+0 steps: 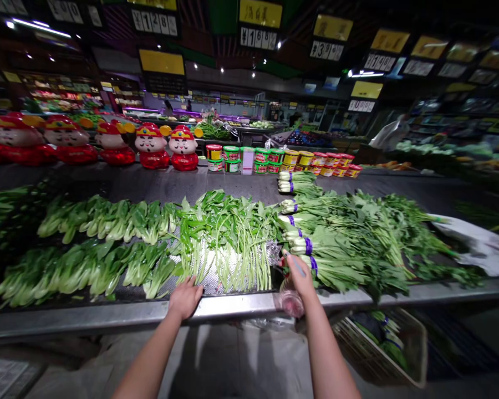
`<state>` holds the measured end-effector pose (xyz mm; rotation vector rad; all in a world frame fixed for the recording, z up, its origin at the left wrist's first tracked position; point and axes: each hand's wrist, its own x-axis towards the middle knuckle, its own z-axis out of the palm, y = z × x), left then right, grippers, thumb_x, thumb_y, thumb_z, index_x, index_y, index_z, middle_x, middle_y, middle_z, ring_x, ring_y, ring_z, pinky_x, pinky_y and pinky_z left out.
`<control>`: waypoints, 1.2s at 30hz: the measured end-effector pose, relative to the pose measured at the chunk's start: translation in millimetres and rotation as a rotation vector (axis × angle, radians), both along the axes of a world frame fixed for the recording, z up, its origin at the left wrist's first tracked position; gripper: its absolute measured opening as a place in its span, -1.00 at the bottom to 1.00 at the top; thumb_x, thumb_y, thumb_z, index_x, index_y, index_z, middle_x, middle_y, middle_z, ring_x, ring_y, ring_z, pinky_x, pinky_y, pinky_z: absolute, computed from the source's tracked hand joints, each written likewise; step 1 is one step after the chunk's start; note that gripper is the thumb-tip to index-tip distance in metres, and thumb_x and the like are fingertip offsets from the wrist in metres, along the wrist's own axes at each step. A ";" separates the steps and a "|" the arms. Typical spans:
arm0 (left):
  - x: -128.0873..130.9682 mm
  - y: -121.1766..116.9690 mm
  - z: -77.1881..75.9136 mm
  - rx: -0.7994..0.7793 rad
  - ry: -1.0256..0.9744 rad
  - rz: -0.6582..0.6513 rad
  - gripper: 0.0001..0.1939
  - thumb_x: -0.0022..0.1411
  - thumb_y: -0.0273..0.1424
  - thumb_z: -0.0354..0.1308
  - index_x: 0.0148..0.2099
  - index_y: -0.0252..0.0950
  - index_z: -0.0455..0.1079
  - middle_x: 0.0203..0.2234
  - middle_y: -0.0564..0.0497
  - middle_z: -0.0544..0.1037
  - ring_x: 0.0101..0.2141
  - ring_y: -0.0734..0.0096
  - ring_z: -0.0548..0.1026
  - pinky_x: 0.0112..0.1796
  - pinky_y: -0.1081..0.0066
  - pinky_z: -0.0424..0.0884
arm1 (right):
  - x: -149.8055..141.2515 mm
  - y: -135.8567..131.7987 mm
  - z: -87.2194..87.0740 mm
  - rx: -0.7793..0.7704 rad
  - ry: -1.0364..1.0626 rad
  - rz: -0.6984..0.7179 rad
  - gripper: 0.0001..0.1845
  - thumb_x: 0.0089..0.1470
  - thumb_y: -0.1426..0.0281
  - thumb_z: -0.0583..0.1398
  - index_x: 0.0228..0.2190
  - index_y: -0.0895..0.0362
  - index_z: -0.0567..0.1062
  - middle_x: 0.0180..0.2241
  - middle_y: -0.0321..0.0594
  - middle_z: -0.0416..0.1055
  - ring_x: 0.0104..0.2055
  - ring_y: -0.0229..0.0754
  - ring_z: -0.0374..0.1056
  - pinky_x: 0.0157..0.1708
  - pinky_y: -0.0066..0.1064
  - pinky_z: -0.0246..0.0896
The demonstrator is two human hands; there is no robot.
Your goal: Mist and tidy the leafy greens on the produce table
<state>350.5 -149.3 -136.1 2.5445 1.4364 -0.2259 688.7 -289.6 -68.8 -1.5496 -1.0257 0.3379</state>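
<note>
My left hand point(186, 298) lies on the metal front rail of the display, fingers stretched out and holding nothing. Its fingertips are at the stem ends of loose leafy greens point(237, 238), spread on a perforated metal sheet. Farther right, my right hand point(301, 276) is closed on a clear, pinkish bottle point(290, 303), its round base toward me over the rail. The hand hides most of the bottle's upper part. Just beyond that hand are bunches of greens bound with purple tape point(336, 269). Left of my left hand sit two rows of bok choy point(95, 271).
Red figurine jars point(152, 147) and stacked small tubs point(232, 159) line the back ledge. White plastic point(478, 244) lies at the right. Below the metal rail point(108, 320), a crate point(418, 343) holds more greens. Price signs point(258, 37) hang overhead.
</note>
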 end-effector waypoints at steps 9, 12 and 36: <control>0.1 -1.5 3.0 -0.011 0.027 -0.012 -0.41 0.42 -0.22 -0.32 0.13 -0.31 0.47 0.33 -0.16 0.18 0.32 0.02 0.12 0.26 0.08 0.09 | 5.4 -17.4 -8.2 -0.022 0.115 -0.034 -0.38 0.09 -0.11 0.14 -0.12 0.13 0.59 -0.28 -0.08 0.58 -0.26 -0.01 0.47 -0.39 -0.28 0.36; 0.0 -1.5 3.8 -0.012 0.023 -0.010 -0.41 0.42 -0.21 -0.31 0.12 -0.31 0.48 0.33 -0.15 0.19 0.31 0.03 0.13 0.26 0.09 0.09 | 3.2 -21.0 -3.8 -0.023 0.195 -0.013 -0.30 0.03 -0.14 0.18 -0.04 0.14 0.55 -0.20 -0.03 0.59 -0.16 0.07 0.48 -0.40 -0.25 0.39; 0.7 -2.8 6.9 -0.024 0.014 -0.011 -0.37 0.41 -0.21 -0.35 0.13 -0.35 0.47 0.33 -0.16 0.18 0.32 0.01 0.11 0.26 0.08 0.08 | -12.3 -17.7 13.2 -0.026 0.405 0.046 -0.30 -0.09 -0.18 0.24 -0.12 0.08 0.58 -0.27 -0.07 0.59 -0.16 0.09 0.50 -0.48 -0.27 0.43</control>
